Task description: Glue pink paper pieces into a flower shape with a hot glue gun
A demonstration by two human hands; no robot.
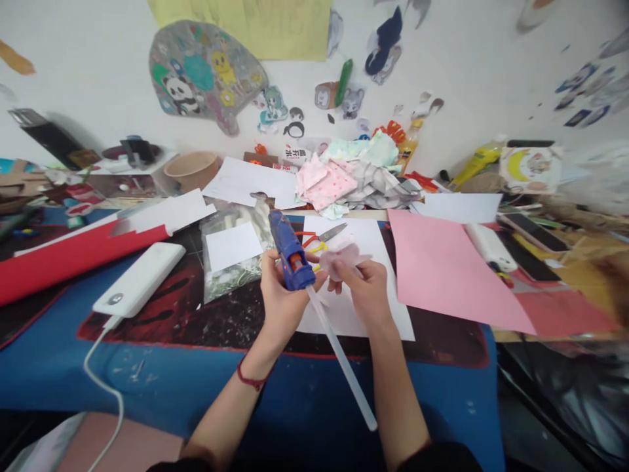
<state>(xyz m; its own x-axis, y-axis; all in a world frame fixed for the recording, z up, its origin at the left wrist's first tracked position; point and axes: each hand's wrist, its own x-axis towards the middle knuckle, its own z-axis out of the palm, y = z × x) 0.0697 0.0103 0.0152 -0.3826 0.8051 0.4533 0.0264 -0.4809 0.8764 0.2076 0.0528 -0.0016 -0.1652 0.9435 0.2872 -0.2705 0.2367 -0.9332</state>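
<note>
My left hand (285, 295) is closed around a blue hot glue gun (289, 252), whose nozzle points away toward the wall. A long translucent glue stick (344, 360) sticks out of its back end toward me. Pinched between the fingers of my right hand (366, 288) is a pale pink paper flower (346, 255), partly covered by the fingers. Just beyond the hands, scissors (331, 232) with red and yellow handles lie on a white sheet of paper (363, 314). The fingertips of both hands are close together over that sheet.
Pink paper (442, 269) lies to the right, beside phones (533, 233). A clear plastic bag (233, 278) and a white power bank (140, 278) with a cable lie to the left. Folded cloths (348, 174) are heaped at the back, near a clay pot (191, 167).
</note>
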